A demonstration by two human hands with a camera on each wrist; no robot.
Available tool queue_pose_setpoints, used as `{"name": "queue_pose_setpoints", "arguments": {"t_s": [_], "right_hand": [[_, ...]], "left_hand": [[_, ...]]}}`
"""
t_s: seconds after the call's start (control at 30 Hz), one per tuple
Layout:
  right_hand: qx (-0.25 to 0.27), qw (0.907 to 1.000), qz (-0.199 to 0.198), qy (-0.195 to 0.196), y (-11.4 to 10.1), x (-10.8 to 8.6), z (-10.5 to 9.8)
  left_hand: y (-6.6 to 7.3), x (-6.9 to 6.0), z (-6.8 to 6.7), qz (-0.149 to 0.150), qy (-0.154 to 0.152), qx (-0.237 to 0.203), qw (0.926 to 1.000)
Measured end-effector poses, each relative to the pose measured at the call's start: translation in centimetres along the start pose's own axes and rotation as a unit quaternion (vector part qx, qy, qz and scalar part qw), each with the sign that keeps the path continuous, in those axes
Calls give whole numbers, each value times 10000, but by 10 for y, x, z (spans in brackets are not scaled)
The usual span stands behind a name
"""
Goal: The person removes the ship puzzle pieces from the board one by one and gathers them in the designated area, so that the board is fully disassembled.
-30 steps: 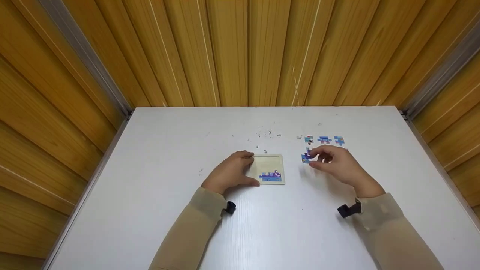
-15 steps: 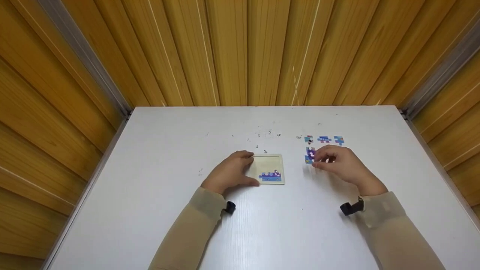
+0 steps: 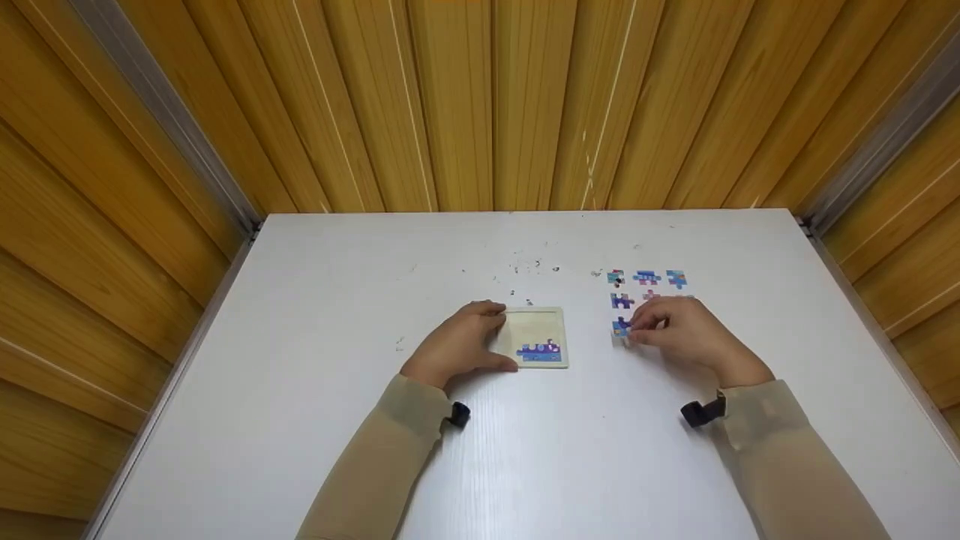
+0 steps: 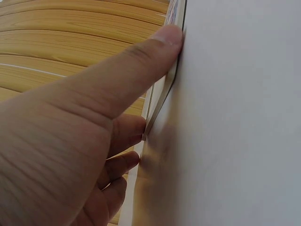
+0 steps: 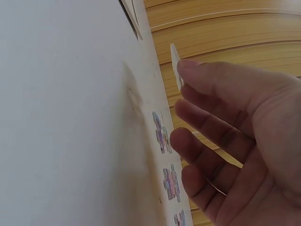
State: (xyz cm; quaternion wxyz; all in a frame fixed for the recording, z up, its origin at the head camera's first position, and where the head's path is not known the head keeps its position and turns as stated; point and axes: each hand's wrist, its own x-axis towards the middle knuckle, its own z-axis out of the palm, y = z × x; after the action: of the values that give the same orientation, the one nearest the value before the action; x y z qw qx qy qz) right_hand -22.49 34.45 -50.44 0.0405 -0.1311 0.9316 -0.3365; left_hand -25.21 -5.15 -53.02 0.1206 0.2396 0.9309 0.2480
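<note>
My left hand (image 3: pixel 461 341) holds a square, cream puzzle tray (image 3: pixel 534 322), its thumb on the near edge and fingers at the far edge. Joined purple and blue puzzle pieces (image 3: pixel 540 352) lie in the tray's near right corner. Between thumb and fingertips, my right hand (image 3: pixel 679 334) pinches a blue puzzle piece (image 3: pixel 620 328) with some yellow and purple. In the right wrist view this held piece (image 5: pixel 175 66) is edge-on and raised off the table. Beyond the right hand lie several loose pieces, among them a purple one (image 3: pixel 621 301); the hand partly covers some.
A back row of loose pieces includes a teal one (image 3: pixel 616 278), a blue one (image 3: pixel 647 277) and another blue one (image 3: pixel 676 278). Small dark marks dot the white table (image 3: pixel 337 315) behind the tray. A wood-patterned wall (image 3: pixel 457 105) rises at its far edge.
My right hand has shifted slightly right, and the pinched piece has come nearer to me, uncovering the purple piece behind it. My left hand and the tray have stayed in place.
</note>
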Motion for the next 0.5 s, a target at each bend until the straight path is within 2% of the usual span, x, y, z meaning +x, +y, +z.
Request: {"name": "queue_pose_setpoints", "arguments": {"t_s": [0.5], "right_hand": [[-133, 9995, 262, -149, 7, -1, 4]], "left_hand": [[-1, 1, 1, 8, -18, 16, 10000]]}}
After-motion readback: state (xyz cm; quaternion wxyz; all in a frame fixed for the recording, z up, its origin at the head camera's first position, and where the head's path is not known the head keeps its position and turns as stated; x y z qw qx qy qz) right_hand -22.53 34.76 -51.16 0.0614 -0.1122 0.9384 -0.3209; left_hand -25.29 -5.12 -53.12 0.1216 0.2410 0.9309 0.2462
